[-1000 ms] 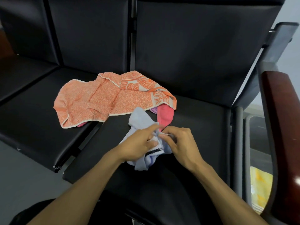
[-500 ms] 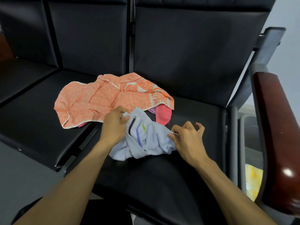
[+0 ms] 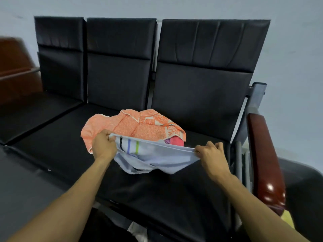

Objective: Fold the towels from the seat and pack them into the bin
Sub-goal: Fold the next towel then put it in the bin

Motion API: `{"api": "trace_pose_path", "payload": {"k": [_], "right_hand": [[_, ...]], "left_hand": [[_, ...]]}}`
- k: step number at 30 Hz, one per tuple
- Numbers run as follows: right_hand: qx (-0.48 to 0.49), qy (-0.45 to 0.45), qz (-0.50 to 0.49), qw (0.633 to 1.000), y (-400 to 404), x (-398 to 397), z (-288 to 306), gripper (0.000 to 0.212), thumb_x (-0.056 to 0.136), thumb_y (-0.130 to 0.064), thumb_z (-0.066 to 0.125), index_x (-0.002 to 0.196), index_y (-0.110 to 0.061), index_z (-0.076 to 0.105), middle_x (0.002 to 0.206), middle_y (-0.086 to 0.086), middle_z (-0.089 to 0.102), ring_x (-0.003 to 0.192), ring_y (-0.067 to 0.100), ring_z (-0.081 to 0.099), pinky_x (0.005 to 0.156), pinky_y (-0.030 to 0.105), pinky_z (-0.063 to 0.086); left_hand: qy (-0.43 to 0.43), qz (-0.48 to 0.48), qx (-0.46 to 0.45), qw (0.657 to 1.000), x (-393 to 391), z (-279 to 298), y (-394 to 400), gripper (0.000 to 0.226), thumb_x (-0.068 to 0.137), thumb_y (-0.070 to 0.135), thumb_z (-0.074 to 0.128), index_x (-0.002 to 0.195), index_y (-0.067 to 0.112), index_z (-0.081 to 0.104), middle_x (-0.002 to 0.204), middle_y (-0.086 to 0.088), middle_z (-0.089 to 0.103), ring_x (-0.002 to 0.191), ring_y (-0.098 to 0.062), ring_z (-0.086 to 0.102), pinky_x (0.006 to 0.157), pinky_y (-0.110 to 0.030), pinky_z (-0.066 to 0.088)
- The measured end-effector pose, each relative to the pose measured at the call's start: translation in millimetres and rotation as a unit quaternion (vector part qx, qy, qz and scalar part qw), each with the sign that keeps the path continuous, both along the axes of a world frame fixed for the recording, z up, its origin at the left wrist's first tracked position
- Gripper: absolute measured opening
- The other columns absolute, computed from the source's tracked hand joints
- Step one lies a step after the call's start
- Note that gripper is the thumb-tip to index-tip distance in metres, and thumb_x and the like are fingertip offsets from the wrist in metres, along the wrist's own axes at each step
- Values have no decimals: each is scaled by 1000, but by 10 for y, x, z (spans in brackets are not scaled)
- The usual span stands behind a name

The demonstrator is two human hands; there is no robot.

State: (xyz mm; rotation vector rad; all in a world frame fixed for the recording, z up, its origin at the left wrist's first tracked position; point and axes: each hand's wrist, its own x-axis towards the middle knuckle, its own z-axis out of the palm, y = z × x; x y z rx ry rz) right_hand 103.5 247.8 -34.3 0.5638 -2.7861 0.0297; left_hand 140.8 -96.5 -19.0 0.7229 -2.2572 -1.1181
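Fingers of the left hand [image 3: 104, 145] are curled round one top corner of the pale blue towel [image 3: 153, 157], beside its black, blue and green stripes; fingers of the right hand [image 3: 210, 155] are pinched on the opposite end of the same edge, and that hem is drawn into a nearly straight line between the two grips; the rest of the cloth is seen sagging below the hem, with its lower folds bunched and apparently resting on the black seat [image 3: 157, 193].

Softness and lightness are suggested by the way the towel hangs; no stiffness is to be expected, so any part not held will likely droop and crumple; the fabric looks terry-like and is judged unlikely to slip from a pinch; nothing fragile is involved. A hold at the two corners of one edge, as is had now, is judged the right one for shaking the cloth flat before a fold is laid; the bunched lower part would probably need to be lifted free of the seat first.

Just behind, an orange patterned towel [image 3: 129, 127] is left crumpled on the seat, with a pink cloth [image 3: 176, 142] and a sliver of purple showing beneath its right end; these are still to be folded. The bin cannot be made out with any certainty.
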Motion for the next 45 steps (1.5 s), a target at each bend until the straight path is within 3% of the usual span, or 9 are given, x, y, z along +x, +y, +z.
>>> {"api": "trace_pose_path", "payload": {"k": [4,9,12,17,21,28,32,39,45], "right_hand": [[-61,76,44,994,97,8,223,7,82,-22,77,81,-26,72,85,-12,60,85,16,42,73,34,28],[9,67,-25,997,137,-22,435,17,79,-39,79,81,-22,77,106,-1,48,97,22,42,81,39,38],[-29,0,-36,999,136,-33,531,15,89,-31,73,93,-16,75,99,0,59,92,19,54,82,34,45],[-269,-73,-79,957,167,-28,671,20,84,-13,79,69,-14,66,70,1,64,66,12,60,61,23,46],[-375,-47,-75,923,175,-8,797,16,84,-12,78,80,-15,63,77,-2,65,72,9,62,66,22,51],[-508,-15,-74,858,143,-32,1216,10,93,-19,70,95,-13,77,82,-2,72,72,11,67,73,30,59],[-487,-24,-75,870,125,-47,1448,12,94,-17,67,92,-10,76,84,2,72,76,17,67,77,39,60],[-528,-2,-75,846,140,-18,1626,10,97,-17,63,88,-14,65,85,1,66,79,18,64,79,42,60],[-563,-13,-79,823,40,45,1627,11,104,-15,50,99,-6,56,91,1,57,67,14,59,62,32,59]], "left_hand": [[0,10,-8,1000,32,178,-48,21,92,-2,48,78,10,57,66,-3,54,58,-15,46,51,-29,34],[5,2,-15,1000,11,308,-22,19,92,-1,48,84,10,62,74,-8,61,67,-22,52,58,-30,37],[16,-4,-16,1000,-3,351,52,20,94,0,49,83,10,63,74,-8,64,68,-22,54,57,-30,40],[44,-13,-14,999,-9,487,90,17,95,0,52,89,10,65,77,-4,63,72,-20,56,56,-26,38],[64,-13,-9,998,-15,686,109,17,96,0,53,95,9,67,83,-7,67,76,-18,58,56,-21,39],[103,-35,-19,994,36,1053,40,20,97,8,57,81,18,64,72,-3,65,93,-32,61,74,-40,50],[117,-32,-25,992,78,1314,49,13,94,8,58,86,12,68,77,-6,68,85,-29,66,74,-40,53],[126,-38,-55,990,180,1409,93,20,95,10,56,80,21,64,79,0,67,87,-26,64,74,-47,56],[117,-74,-48,989,183,1421,130,17,96,9,50,84,16,58,86,-5,66,86,-29,63,71,-46,51]]}}
